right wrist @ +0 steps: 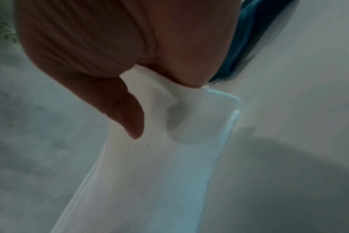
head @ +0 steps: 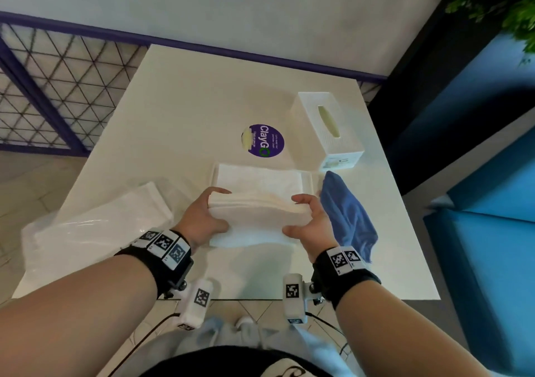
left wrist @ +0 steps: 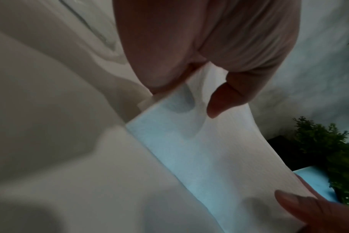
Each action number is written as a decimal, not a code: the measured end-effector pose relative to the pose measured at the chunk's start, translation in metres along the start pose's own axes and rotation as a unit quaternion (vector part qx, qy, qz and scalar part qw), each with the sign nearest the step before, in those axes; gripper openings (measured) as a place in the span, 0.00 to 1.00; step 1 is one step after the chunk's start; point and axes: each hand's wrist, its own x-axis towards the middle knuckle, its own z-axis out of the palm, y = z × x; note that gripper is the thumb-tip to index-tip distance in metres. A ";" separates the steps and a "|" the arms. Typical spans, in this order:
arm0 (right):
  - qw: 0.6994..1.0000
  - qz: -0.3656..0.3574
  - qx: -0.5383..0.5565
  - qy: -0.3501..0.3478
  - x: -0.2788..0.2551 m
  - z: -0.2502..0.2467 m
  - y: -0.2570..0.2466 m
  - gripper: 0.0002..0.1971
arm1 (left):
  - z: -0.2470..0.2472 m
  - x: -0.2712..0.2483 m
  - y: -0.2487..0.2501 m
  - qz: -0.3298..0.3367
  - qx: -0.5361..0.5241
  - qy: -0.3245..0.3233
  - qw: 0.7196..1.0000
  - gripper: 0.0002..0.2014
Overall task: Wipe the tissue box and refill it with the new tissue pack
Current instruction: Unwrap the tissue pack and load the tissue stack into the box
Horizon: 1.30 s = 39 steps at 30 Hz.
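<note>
A white stack of tissues (head: 257, 217) lies in the middle of the white table (head: 202, 92). My left hand (head: 202, 217) grips its left end and my right hand (head: 311, 220) grips its right end, thumbs near me and fingers on the far side. The wrist views show the same tissues (left wrist: 189, 149) (right wrist: 159, 165) pinched between thumb and fingers. More tissue sheets (head: 260, 178) lie flat just behind the stack. The white tissue box (head: 327, 133) stands at the back right with its slot up. A blue cloth (head: 347, 214) lies beside my right hand.
A clear plastic wrapper (head: 86, 231) lies at the table's left front. A purple round sticker (head: 265, 140) sits mid-table. A blue seat (head: 492, 202) stands to the right, a green plant (head: 503, 3) at the top right, and a lattice railing (head: 58, 87) at the left.
</note>
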 end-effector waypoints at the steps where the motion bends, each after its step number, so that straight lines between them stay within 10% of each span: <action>1: 1.000 -0.001 0.008 0.003 0.002 0.002 0.000 0.30 | 0.002 0.000 0.000 -0.002 -0.002 0.009 1.000 0.28; 11: 0.998 -0.025 0.018 0.056 0.011 0.000 0.014 0.18 | 0.004 -0.001 -0.003 0.029 0.024 0.055 0.998 0.12; 39: 0.991 0.054 -0.102 0.072 0.088 -0.005 -0.039 0.31 | -0.009 0.061 0.041 -0.008 0.170 0.132 0.976 0.25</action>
